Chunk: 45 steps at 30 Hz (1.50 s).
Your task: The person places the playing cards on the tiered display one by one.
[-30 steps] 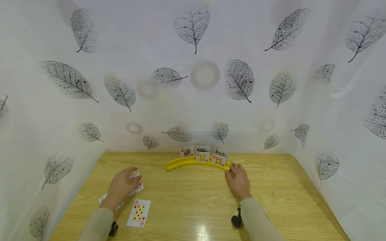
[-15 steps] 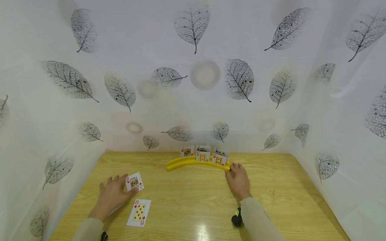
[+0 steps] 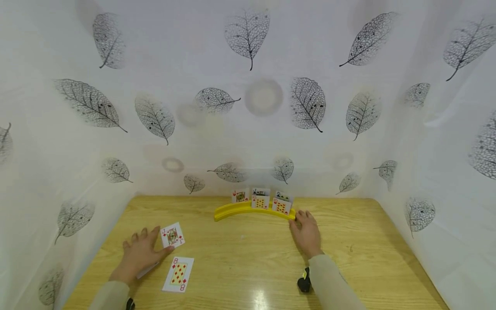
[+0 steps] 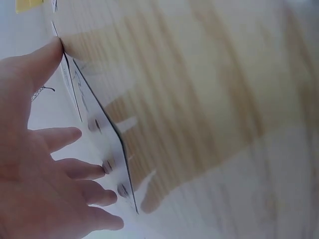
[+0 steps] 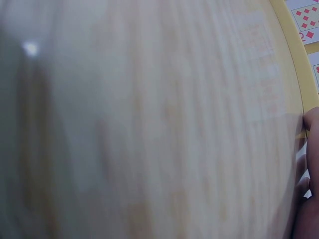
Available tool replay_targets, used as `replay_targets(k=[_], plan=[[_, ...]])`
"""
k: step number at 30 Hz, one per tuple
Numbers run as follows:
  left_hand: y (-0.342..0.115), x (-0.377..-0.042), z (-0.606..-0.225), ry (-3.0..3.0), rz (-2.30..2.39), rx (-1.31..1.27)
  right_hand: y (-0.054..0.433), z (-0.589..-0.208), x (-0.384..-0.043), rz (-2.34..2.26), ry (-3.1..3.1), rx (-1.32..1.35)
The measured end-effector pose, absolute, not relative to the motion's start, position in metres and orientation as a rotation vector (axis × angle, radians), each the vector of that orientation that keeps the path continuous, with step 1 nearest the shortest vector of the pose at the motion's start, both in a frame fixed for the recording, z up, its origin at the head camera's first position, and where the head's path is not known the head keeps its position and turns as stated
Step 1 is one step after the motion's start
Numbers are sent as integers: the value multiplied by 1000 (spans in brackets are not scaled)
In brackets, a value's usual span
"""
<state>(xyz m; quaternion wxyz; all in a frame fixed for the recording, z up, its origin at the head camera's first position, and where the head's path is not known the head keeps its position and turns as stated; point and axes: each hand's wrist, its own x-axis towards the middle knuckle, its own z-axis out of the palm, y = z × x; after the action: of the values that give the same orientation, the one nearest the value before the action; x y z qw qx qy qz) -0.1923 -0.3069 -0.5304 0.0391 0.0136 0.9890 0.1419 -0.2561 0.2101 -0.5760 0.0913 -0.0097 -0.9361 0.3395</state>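
Note:
My left hand (image 3: pixel 140 254) is spread over the table at the left, fingers straight and apart. Its thumb lies close to a jack of diamonds (image 3: pixel 172 235); whether it touches is unclear. Under the palm, another playing card (image 3: pixel 148 270) shows only a strip in the head view; the left wrist view has a card (image 4: pixel 97 112) flat beneath the fingers. An eight of diamonds (image 3: pixel 178 274) lies face up nearer me. With thumb in front and fingers behind, my right hand (image 3: pixel 307 232) pinches the right end of a curved yellow card holder (image 3: pixel 232 211).
Upright in the holder stand a jack (image 3: pixel 240 196), a ten of diamonds (image 3: pixel 261 202) and a ten of hearts (image 3: pixel 281 206), with cards behind the tens. A black object (image 3: pixel 304 280) shows beside the right sleeve. Leaf-patterned curtain (image 3: pixel 248 137) surrounds the wooden table (image 3: pixel 240 258).
My left hand has moved left and toward me, off the jack of diamonds and over the neighbouring card, its fingers spreading. My right hand stays at the holder.

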Motion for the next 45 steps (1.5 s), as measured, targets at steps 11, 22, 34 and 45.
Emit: replay_targets(k=[11, 22, 34, 45], plan=[[-308, -194, -528, 2975, 489, 34, 211, -580, -257, 1021, -2779, -17], [-308, -196, -527, 2946, 541, 30, 211, -580, -257, 1021, -2766, -21], [-310, -200, -529, 2921, 556, 26, 212, -580, -257, 1023, -2749, -11], [-310, -205, -525, 2897, 593, -10, 211, -577, -256, 1032, -2751, -18]])
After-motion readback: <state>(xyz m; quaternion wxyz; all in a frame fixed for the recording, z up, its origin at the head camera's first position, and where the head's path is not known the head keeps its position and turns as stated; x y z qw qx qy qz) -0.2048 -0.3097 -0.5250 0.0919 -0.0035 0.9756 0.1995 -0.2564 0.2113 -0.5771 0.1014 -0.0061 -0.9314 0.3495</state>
